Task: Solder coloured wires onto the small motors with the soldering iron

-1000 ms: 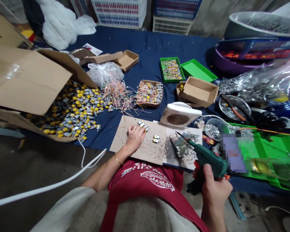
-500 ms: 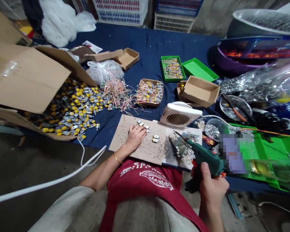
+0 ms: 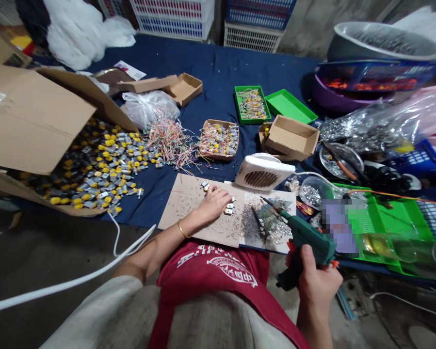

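Observation:
My left hand (image 3: 214,203) rests on a brown cardboard work sheet (image 3: 188,206), fingers curled over small metal motors; one pair of motors (image 3: 228,210) lies just right of the fingers, another (image 3: 204,185) just above. What the fingers grip is hidden. My right hand (image 3: 317,286) is closed round the handle of a green soldering gun (image 3: 305,237), whose tip (image 3: 266,201) points left over a grey spattered pad.
A big open carton (image 3: 28,116) spills yellow-capped motors (image 3: 101,165) at left. Coloured wires (image 3: 170,140), small cardboard boxes (image 3: 292,138), green trays (image 3: 290,105), a white fan (image 3: 263,172) and a white cable (image 3: 75,278) surround the sheet on blue cloth.
My left hand has slid right along the cardboard, toward the pair of motors. The soldering gun has stayed about where it was.

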Motion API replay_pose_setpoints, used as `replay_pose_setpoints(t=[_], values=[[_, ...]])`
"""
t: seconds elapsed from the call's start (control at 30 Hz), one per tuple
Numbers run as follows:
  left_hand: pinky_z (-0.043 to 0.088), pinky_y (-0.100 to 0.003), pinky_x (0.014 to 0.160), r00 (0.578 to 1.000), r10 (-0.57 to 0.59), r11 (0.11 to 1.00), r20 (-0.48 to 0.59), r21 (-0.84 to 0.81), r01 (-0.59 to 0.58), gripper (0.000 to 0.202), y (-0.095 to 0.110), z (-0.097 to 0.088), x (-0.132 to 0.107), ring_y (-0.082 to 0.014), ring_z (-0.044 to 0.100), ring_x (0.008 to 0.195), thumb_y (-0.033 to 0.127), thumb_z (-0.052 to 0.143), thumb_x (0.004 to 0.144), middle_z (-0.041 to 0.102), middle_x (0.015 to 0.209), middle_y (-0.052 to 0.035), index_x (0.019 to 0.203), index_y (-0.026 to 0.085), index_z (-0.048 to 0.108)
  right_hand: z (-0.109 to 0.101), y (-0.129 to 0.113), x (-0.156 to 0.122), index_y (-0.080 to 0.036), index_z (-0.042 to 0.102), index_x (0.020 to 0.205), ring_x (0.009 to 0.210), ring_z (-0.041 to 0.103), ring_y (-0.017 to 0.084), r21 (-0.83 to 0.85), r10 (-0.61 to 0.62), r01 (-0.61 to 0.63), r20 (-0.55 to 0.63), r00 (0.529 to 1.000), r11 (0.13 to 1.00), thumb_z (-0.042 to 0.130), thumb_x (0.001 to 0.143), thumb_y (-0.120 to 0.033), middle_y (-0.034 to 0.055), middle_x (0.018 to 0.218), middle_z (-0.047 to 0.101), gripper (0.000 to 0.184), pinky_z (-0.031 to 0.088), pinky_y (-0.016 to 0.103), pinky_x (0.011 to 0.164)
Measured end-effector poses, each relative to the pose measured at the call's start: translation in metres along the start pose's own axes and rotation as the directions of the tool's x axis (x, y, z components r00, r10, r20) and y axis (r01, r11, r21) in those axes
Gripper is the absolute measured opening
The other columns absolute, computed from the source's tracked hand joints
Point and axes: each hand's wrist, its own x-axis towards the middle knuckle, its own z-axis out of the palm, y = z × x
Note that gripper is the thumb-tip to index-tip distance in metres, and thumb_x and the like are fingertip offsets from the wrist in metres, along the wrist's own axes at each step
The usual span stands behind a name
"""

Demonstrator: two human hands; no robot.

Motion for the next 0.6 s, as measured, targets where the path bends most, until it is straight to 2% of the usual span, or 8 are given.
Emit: replay_pose_setpoints(t=[0.13, 0.23, 0.3, 0.43, 0.6], values=[[0.031, -0.044, 0.106, 0.999, -0.043, 0.995, 0.004, -0.094, 0.043, 0.024, -0.010, -0.008, -0.006, -0.0216, 0.061, 0.103, 0.019, 0.047, 0.102, 0.073, 0.105, -0.0049, 0.105, 0.023, 0.070, -0.002, -0.002, -0.002, -0.010, 0.070, 0.075, 0.044, 0.062, 0.023, 0.003, 0.015, -0.015, -0.022, 1.000, 1.000, 0.080, 0.063, -0.074, 0.0073, 0.053, 0.064, 0.065, 0.053, 0.033, 0.045], [0.032, -0.044, 0.104, 0.975, -0.194, 0.977, -0.106, -0.111, 0.182, 0.019, -0.027, -0.021, -0.016, -0.0224, 0.062, 0.106, 0.021, 0.050, 0.102, 0.074, 0.110, -0.0056, 0.106, 0.022, 0.069, 0.000, -0.005, -0.001, -0.010, 0.070, 0.075, 0.043, 0.062, 0.023, 0.002, 0.016, -0.016, -0.018, 1.000, 1.000, 0.081, 0.062, -0.074, 0.0076, 0.054, 0.065, 0.066, 0.053, 0.033, 0.043], [0.031, -0.046, 0.105, 0.956, -0.243, 0.969, -0.163, -0.087, 0.232, 0.017, -0.037, -0.027, -0.021, -0.0241, 0.061, 0.110, 0.022, 0.053, 0.100, 0.074, 0.114, -0.0067, 0.108, 0.021, 0.068, 0.003, -0.005, 0.002, -0.010, 0.070, 0.075, 0.043, 0.062, 0.023, 0.008, 0.009, -0.009, 0.009, 1.000, 1.000, 0.080, 0.064, -0.074, 0.0081, 0.055, 0.066, 0.066, 0.053, 0.033, 0.043], [0.027, -0.050, 0.110, 0.983, -0.131, 0.991, -0.132, 0.010, 0.133, 0.018, -0.045, -0.023, -0.024, -0.0264, 0.059, 0.116, 0.023, 0.056, 0.100, 0.074, 0.121, -0.0071, 0.111, 0.023, 0.070, 0.008, -0.001, 0.007, -0.009, 0.072, 0.079, 0.046, 0.064, 0.023, -0.003, -0.031, 0.031, 0.061, 0.998, 1.000, 0.079, 0.068, -0.071, 0.0088, 0.057, 0.067, 0.063, 0.054, 0.033, 0.045], [0.026, -0.051, 0.111, 0.997, -0.025, 0.994, -0.077, 0.106, 0.033, 0.029, -0.046, -0.017, -0.018, -0.0252, 0.059, 0.110, 0.013, 0.045, 0.101, 0.076, 0.111, -0.0084, 0.109, 0.023, 0.071, 0.008, 0.004, 0.006, -0.010, 0.072, 0.079, 0.050, 0.067, 0.025, -0.020, -0.049, 0.050, 0.044, 0.998, 0.999, 0.079, 0.070, -0.069, 0.0096, 0.059, 0.069, 0.060, 0.056, 0.034, 0.049]])
